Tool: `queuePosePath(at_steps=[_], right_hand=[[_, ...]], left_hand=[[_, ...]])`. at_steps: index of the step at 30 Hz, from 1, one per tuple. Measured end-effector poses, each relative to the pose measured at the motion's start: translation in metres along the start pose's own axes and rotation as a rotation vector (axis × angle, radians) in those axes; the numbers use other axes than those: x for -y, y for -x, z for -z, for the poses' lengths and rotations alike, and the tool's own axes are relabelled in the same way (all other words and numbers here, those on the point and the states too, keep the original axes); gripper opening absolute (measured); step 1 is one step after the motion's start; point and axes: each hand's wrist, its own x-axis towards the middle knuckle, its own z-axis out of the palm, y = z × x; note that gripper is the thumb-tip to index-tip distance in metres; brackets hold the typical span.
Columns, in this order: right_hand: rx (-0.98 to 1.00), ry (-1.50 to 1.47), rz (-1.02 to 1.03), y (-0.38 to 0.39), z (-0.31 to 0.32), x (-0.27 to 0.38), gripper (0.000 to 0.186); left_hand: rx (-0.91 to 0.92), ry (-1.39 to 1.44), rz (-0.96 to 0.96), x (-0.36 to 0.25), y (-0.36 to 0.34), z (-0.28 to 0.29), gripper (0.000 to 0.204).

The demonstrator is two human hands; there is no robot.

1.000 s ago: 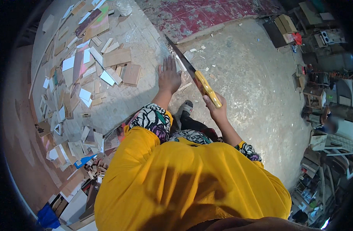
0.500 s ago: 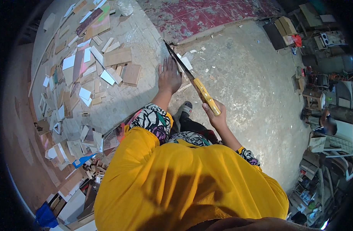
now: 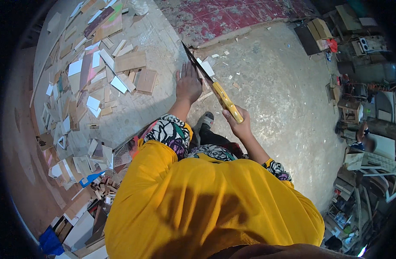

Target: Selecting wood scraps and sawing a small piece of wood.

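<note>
My right hand is wrapped around the yellow handle of a handsaw. The saw's dark blade slants up and left from the handle, along the right edge of the large worktable. Flat on the tabletop by that edge lies my left hand, fingers stretched toward the far side, just left of the blade. I cannot tell whether a separate piece is under the palm, nor exactly where the teeth touch the wood.
Many wood and white board offcuts are strewn over the table's left part. Scraps are heaped in the lower left near a blue bag. White chips dot the concrete floor. Another person is at far right among stacked furniture parts.
The saw and my right hand have moved slightly up and left, away from my body. My left hand stays flat at the table edge.
</note>
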Motion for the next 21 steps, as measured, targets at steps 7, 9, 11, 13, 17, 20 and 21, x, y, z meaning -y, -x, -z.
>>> queuePosePath(at_steps=[7,9,11,13,17,20,21], right_hand=[[-0.049,0.048,0.075,0.003,-0.007,-0.002,0.019],[-0.085,0.059,0.097,-0.001,-0.007,0.008,0.019],[-0.021,0.023,-0.104,-0.007,-0.003,0.029,0.021],[-0.017,0.055,-0.089,-0.013,0.0,0.032,0.022],[-0.007,0.108,-0.097,-0.005,0.007,0.038,0.024],[-0.029,0.102,-0.086,0.004,0.01,0.036,0.024],[-0.042,0.073,-0.074,0.005,0.011,0.036,0.025]], left_hand=[[-0.035,-0.005,-0.032,0.0,0.002,-0.001,0.061],[-0.034,-0.015,-0.039,-0.001,0.002,0.001,0.061],[-0.027,-0.02,-0.042,-0.001,0.003,0.004,0.06],[-0.068,-0.021,-0.024,0.0,0.0,0.005,0.06],[-0.112,0.001,0.005,0.0,0.0,-0.002,0.059],[-0.097,0.038,0.005,0.0,0.0,0.0,0.06],[-0.093,0.041,-0.008,0.0,0.001,0.001,0.06]])
